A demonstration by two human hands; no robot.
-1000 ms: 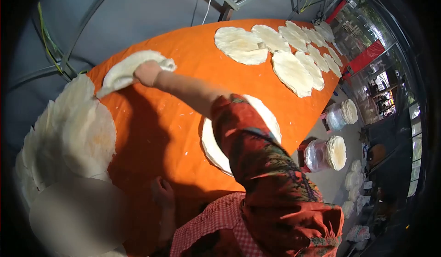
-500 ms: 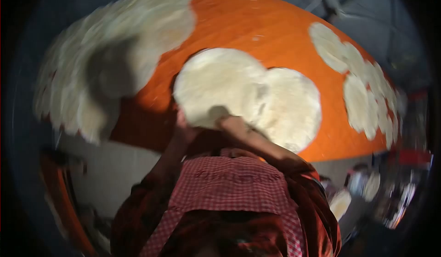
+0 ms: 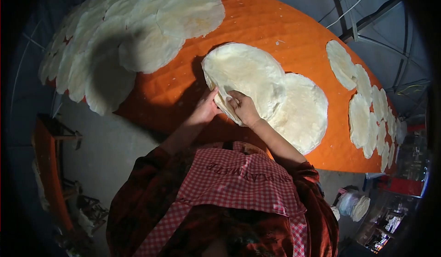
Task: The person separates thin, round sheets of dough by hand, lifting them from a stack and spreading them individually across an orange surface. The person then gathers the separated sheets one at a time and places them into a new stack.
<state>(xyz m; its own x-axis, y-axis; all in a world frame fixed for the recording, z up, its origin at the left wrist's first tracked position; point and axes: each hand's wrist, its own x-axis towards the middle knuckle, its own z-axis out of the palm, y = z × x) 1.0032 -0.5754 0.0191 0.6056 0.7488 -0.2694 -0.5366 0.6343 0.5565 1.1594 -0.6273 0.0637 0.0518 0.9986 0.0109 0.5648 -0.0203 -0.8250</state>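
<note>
A pile of thin, round, pale flatbreads (image 3: 250, 68) lies in front of me, its near left edge lifted and bent. My left hand (image 3: 209, 106) grips that raised edge from the left, fingers against the rim. On the near side, my right hand (image 3: 244, 108) has thumb and fingers closed on the edge of the upper flatbread, which curls up between both hands. Partly under the pile, to its right, rests a second round of flatbread (image 3: 303, 112), flat on the orange-covered table (image 3: 262, 18).
Overlapping flatbreads (image 3: 170, 16) cover the table's left end, with a dark shadow across them. Smaller rounds (image 3: 360, 119) lie along the right edge. An orange bench (image 3: 48, 165) stands on the floor at left. Stacked goods (image 3: 353, 205) sit at lower right.
The view has shifted, and the pile appears farther right. Its near left edge, flatter before, is now lifted and folded between my hands. My right hand has come round onto that edge.
</note>
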